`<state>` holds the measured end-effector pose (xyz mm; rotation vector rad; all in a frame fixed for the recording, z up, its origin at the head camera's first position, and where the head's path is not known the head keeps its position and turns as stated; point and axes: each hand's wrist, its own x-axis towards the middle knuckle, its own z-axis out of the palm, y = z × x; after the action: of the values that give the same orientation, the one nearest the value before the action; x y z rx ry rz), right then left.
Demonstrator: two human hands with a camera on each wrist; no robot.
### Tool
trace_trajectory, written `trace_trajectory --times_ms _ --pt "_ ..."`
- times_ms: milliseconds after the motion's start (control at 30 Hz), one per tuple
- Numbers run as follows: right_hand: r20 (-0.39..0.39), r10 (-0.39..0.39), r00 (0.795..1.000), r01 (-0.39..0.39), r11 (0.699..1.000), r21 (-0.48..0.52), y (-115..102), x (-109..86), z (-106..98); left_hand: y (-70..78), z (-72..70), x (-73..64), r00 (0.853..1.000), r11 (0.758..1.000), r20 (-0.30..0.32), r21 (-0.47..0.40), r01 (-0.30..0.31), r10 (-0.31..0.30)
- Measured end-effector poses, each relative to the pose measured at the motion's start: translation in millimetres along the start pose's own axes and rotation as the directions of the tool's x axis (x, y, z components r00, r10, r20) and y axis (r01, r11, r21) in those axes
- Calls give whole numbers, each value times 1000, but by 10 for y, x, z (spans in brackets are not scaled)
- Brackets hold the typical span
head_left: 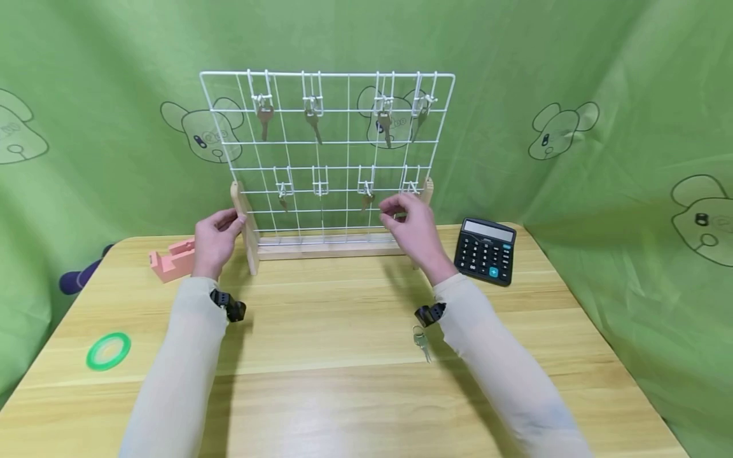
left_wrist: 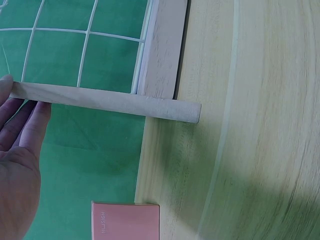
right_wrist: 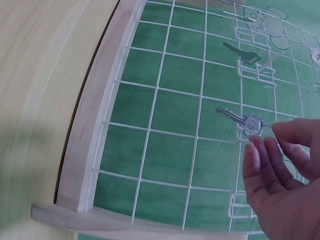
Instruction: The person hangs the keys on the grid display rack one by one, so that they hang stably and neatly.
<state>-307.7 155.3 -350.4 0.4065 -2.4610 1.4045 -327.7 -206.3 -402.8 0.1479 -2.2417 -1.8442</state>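
Observation:
A white wire grid rack (head_left: 347,142) on a wooden stand stands at the back of the table, with several keys hanging from its hooks. My left hand (head_left: 214,242) pinches the rack's left wooden upright (left_wrist: 107,101) between thumb and fingers. At the lower right of the grid is my right hand (head_left: 413,229). Its thumb and fingertips pinch the ring end of a silver key (right_wrist: 252,125), in front of the wires. The head view hides this key behind the hand. Near it, a white hook (right_wrist: 242,205) shows on the grid.
Another key with a ring (head_left: 420,343) lies on the table under the right forearm. A black calculator (head_left: 487,250) is right of the rack. To the left are a pink holder (head_left: 174,262) and a green tape roll (head_left: 109,351). Green cloth (head_left: 630,286) hangs around the table.

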Motion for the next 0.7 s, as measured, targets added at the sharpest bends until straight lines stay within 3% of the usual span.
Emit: trace_trajectory --times_ms 200,467,700 --pt "98 -2 995 6 999 -47 79 -126 -71 14 12 5 1000 1000 7 -7 14 -14" --pt "152 0 988 13 997 -81 158 -244 -147 24 13 26 1000 1000 12 -6 1 -1" --pt "263 22 965 14 990 -137 207 -372 -231 27 5 19 1000 1000 -4 5 -17 18"
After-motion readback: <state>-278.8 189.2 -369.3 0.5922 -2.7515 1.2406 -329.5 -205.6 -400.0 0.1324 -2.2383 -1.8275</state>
